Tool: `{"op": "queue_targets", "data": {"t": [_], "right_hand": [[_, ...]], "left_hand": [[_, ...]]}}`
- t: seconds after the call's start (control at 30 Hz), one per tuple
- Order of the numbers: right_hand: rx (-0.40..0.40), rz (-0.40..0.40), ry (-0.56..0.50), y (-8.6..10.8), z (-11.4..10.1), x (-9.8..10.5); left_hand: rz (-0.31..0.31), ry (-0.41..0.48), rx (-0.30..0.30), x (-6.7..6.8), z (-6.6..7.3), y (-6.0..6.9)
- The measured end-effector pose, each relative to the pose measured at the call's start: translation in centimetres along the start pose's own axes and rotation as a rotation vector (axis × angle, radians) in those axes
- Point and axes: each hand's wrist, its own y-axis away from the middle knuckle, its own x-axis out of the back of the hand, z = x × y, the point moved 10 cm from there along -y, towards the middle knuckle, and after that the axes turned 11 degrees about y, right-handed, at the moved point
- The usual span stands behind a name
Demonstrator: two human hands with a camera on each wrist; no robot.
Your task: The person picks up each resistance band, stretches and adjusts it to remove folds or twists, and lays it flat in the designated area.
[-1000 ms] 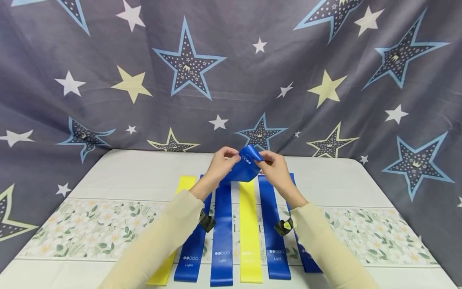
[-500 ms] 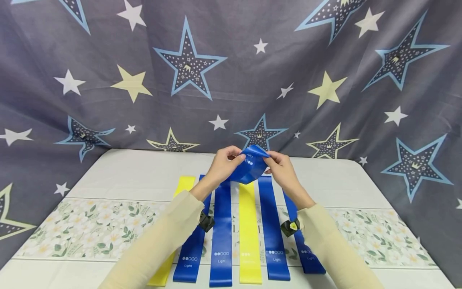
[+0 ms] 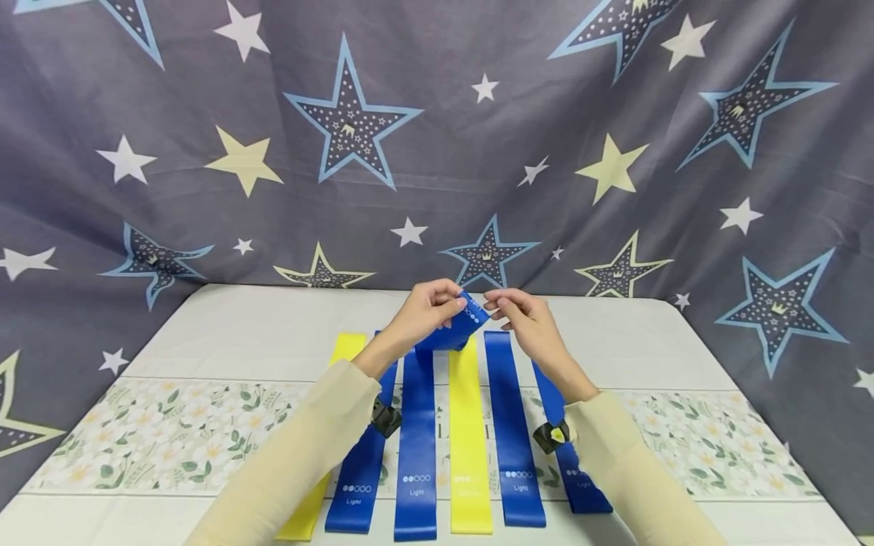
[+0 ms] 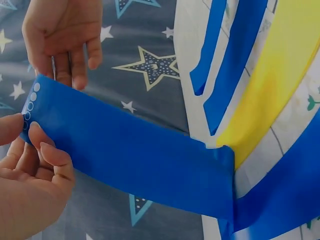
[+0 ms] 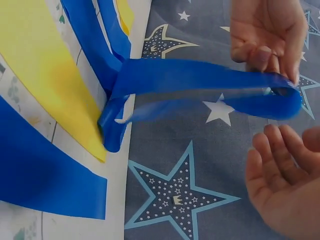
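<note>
A blue resistance band (image 3: 452, 332) hangs as a loop above the far ends of the laid-out bands. My left hand (image 3: 425, 309) pinches its printed end between thumb and fingers, as the left wrist view of the band (image 4: 125, 145) also shows. Just right of that end is my right hand (image 3: 527, 322), its fingers loosely bent. In the right wrist view, a gap separates the right hand (image 5: 282, 175) from the looped band (image 5: 200, 75). The band's lower end droops onto the far ends of other bands, partly covering them.
Blue bands (image 3: 415, 447) and yellow bands (image 3: 470, 440) lie lengthwise in a row on the white table cover (image 3: 273, 326), which has a floral strip (image 3: 205, 432). A star-patterned grey curtain (image 3: 437, 152) stands behind the table.
My right hand has let go of the blue band's end, which both hands held open earlier. That end has folded toward my left hand, which still pinches it.
</note>
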Motion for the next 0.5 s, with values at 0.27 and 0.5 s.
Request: {"op": "queue_targets", "data": {"t": [0.27,0.5], "right_hand": [[0.2,-0.094,0.121,0.0,-2.6,-0.7],[0.189,-0.183,0.07,-0.2,-3.6,-1.1]], "left_hand": [[-0.143,0.011,-0.113,-0.9,2.8,-0.1],[-0.214,-0.005,-0.168,-1.4,4.7,-0.2]]}}
